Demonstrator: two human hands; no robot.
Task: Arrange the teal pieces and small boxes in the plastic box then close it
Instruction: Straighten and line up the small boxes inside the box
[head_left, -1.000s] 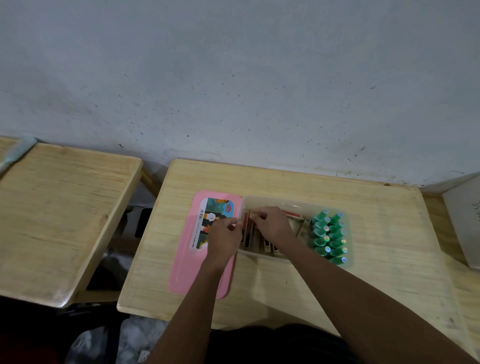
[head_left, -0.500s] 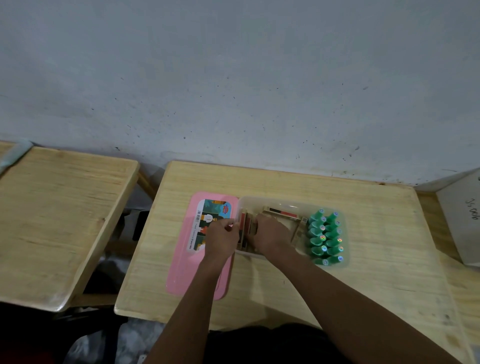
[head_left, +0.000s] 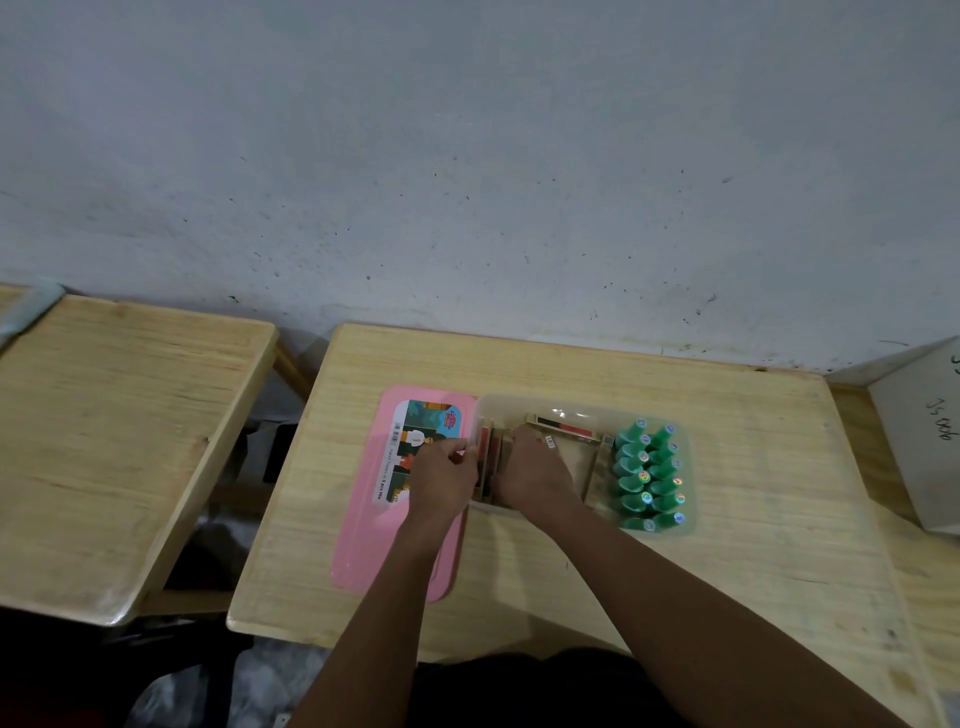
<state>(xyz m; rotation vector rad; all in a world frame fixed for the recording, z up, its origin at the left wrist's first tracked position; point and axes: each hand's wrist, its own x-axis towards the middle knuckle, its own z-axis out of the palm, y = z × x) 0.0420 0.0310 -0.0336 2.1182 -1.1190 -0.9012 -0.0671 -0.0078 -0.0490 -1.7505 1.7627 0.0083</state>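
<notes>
A clear plastic box (head_left: 691, 452) stands open on the wooden desk (head_left: 571, 364). Several teal pieces (head_left: 647, 475) fill its right end in two rows. Small brown and red boxes (head_left: 566, 439) stand on edge in its left and middle part. Its pink lid (head_left: 363, 519) lies flat on the desk just left of it. My left hand (head_left: 441, 480) grips the box's left wall, fingers curled over the rim. My right hand (head_left: 535, 475) is inside the box, curled on the small boxes near the left end; its fingertips are hidden.
A second wooden desk (head_left: 114, 441) stands to the left across a narrow gap. A white board or carton (head_left: 924, 436) with handwriting leans at the far right. A grey wall (head_left: 467, 156) runs right behind the desks.
My right hand has slid toward me along the small boxes at the box's left end. My left hand stayed at the left wall. The view shifted slightly.
</notes>
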